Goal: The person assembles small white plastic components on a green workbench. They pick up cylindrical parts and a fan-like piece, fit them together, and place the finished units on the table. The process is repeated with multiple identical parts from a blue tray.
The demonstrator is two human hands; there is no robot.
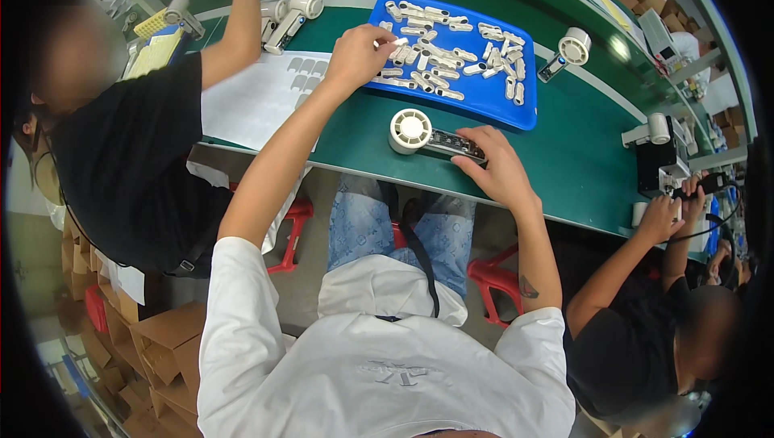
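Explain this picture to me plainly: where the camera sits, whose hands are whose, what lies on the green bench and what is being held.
There is no machine here; a person works with bare hands. The one picture comes from a wide fisheye camera on that person's head, looking down, so straight edges bend near the rim. The white-shirted body at the bottom is the wearer. Their left hand reaches to the near edge of a blue tray full of small white plastic pieces and pinches one of them. Their right hand rests on the dark handle of a small handheld fan with a round white head, lying on the green bench. More such fans lie further along the bench. The people in black on either side are co-workers with their own hands.
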